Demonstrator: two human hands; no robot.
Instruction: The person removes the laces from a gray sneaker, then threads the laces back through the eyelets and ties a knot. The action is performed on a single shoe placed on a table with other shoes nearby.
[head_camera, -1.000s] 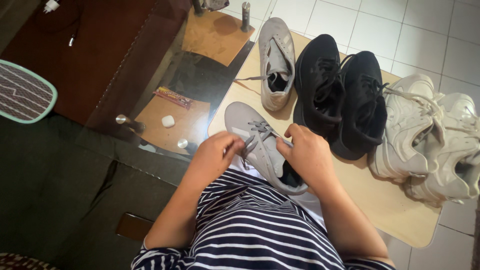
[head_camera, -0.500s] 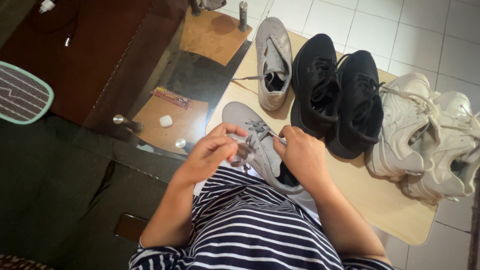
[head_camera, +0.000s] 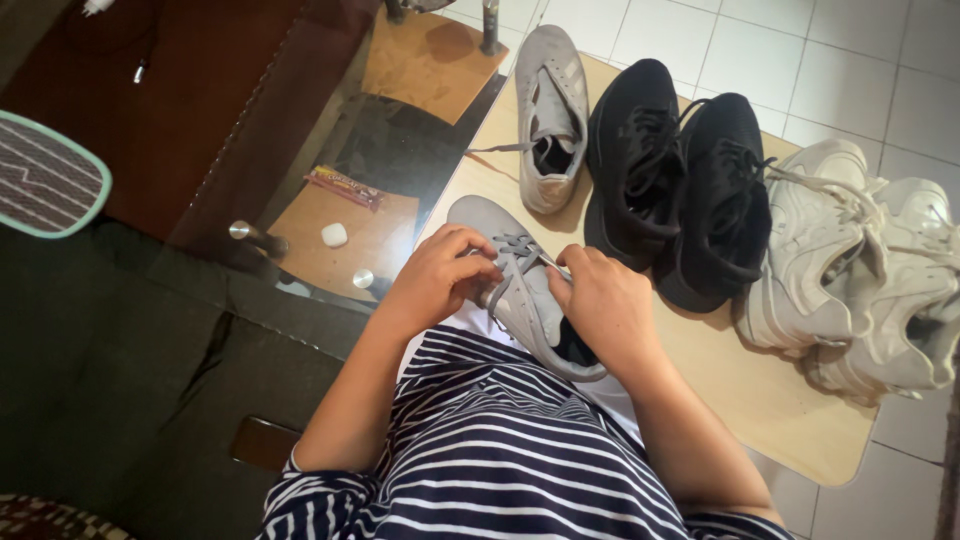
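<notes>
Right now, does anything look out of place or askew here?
Slightly: the far grey shoe lies unlaced, a lace trailing onto the board, and the white shoes are piled crookedly. Both hands work the near grey shoe's laces.

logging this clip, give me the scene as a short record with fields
left hand: pinches the grey lace
right hand: grips the lace at the shoe's tongue
grey sneaker: in the lap, toe pointing away
second grey sneaker: on the wooden board
black sneakers: paired side by side
white sneakers: at the board's right end
</notes>
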